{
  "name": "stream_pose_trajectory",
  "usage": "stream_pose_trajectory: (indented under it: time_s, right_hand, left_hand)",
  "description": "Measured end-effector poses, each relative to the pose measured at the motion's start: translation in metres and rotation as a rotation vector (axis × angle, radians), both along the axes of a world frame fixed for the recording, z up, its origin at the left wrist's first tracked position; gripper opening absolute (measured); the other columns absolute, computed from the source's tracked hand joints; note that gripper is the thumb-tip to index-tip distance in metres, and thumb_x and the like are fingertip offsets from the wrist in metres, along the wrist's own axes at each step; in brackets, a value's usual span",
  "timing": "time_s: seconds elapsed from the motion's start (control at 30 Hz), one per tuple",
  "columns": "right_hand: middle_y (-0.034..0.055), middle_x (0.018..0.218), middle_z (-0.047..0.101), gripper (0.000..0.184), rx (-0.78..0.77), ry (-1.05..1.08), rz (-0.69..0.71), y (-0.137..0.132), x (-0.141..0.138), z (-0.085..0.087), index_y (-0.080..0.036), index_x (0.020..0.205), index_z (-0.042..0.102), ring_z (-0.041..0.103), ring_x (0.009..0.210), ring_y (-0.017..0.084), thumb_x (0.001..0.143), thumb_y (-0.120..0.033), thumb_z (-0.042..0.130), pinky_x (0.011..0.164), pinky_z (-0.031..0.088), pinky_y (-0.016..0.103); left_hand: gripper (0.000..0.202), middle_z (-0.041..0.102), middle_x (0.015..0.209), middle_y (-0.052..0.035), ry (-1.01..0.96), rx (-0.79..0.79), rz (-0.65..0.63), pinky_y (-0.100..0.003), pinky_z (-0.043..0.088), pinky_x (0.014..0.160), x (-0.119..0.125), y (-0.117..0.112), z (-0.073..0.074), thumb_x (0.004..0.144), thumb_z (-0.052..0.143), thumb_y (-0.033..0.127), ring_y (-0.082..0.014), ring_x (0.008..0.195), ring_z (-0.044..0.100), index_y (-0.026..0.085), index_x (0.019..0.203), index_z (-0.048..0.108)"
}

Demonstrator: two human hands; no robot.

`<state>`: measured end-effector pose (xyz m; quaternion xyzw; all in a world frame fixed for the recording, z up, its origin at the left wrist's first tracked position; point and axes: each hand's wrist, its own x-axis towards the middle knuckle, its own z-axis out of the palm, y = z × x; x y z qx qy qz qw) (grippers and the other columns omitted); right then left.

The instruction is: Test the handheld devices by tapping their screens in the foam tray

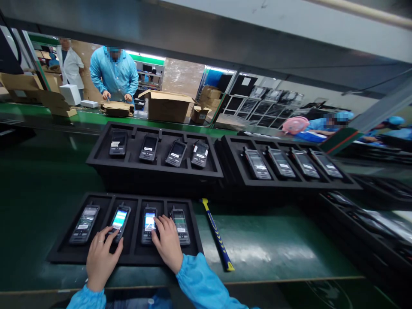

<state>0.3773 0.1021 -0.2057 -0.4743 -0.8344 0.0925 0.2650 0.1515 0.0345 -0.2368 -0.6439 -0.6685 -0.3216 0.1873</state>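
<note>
A black foam tray (134, 257) lies in front of me with handheld radios in its compartments, each with a screen and a stub antenna. My left hand (102, 257) has its fingers apart over the lower end of the second radio (119, 218), whose screen is lit. Over the third radio (149, 221), also lit, my right hand (169, 242) is spread, a fingertip at the screen's right edge. The leftmost radio (85, 224) has a dark screen. Beside my right hand lies the rightmost radio (180, 225), also dark and partly covered by my fingers.
Behind stand two stacks of black trays, the left tray (154, 168) and right tray (289, 185) holding more radios. A blue and yellow strap-like stick (217, 236) lies right of my tray. Across the line, a person in blue (114, 71) handles cardboard near an open carton (169, 107).
</note>
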Motion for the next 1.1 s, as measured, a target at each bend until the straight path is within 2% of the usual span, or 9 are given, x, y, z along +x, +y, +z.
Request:
stream_pose_trajectory:
  time_s: [0.3,0.47,0.73,0.93,1.1]
  right_hand:
    - [0.0145,0.133,0.049,0.031,0.077,0.031,0.002,-0.0017,0.0026,-0.0023,-0.019,0.118,0.063,0.036,0.13,0.031,0.089,-0.016,0.053,0.108,0.035,0.057]
    - [0.0132,0.131,0.051,0.031,0.104,-0.003,-0.018,-0.0005,0.0005,-0.005,-0.022,0.113,0.066,0.037,0.129,0.031,0.088,-0.012,0.052,0.108,0.032,0.059]
    - [0.0142,0.131,0.05,0.034,0.109,0.045,-0.011,0.0007,0.0035,-0.0074,-0.019,0.118,0.064,0.037,0.129,0.03,0.091,-0.012,0.044,0.108,0.035,0.057]
    - [0.0136,0.129,0.053,0.032,0.091,0.05,-0.007,0.0016,0.003,-0.0086,-0.017,0.119,0.063,0.039,0.127,0.03,0.092,-0.012,0.046,0.107,0.036,0.056]
    - [0.0145,0.128,0.053,0.032,0.077,0.048,0.021,0.0035,0.0042,-0.0086,-0.013,0.123,0.059,0.039,0.127,0.031,0.093,-0.013,0.048,0.106,0.039,0.057]
  left_hand:
    - [0.023,0.059,0.11,-0.0082,-0.001,0.006,-0.011,-0.039,0.048,0.086,-0.0002,-0.0002,0.0013,0.082,0.063,0.029,-0.0235,0.098,0.056,0.019,0.102,0.062]
    - [0.023,0.059,0.11,-0.0083,-0.004,0.01,-0.013,-0.039,0.048,0.086,-0.0003,-0.0001,0.0011,0.082,0.063,0.029,-0.0234,0.098,0.056,0.018,0.102,0.062]
    - [0.023,0.06,0.11,-0.0078,-0.008,0.004,-0.012,-0.038,0.048,0.085,-0.0007,0.0005,-0.0007,0.082,0.063,0.03,-0.0226,0.098,0.056,0.019,0.102,0.062]
    - [0.024,0.059,0.111,-0.0092,0.005,0.014,-0.009,-0.042,0.05,0.087,-0.0007,-0.0004,-0.0002,0.082,0.062,0.029,-0.024,0.099,0.057,0.018,0.104,0.062]
    - [0.029,0.056,0.115,-0.0124,0.026,-0.022,-0.074,-0.052,0.048,0.096,-0.0048,-0.0021,-0.0039,0.084,0.06,0.031,-0.0268,0.104,0.055,0.016,0.108,0.061]
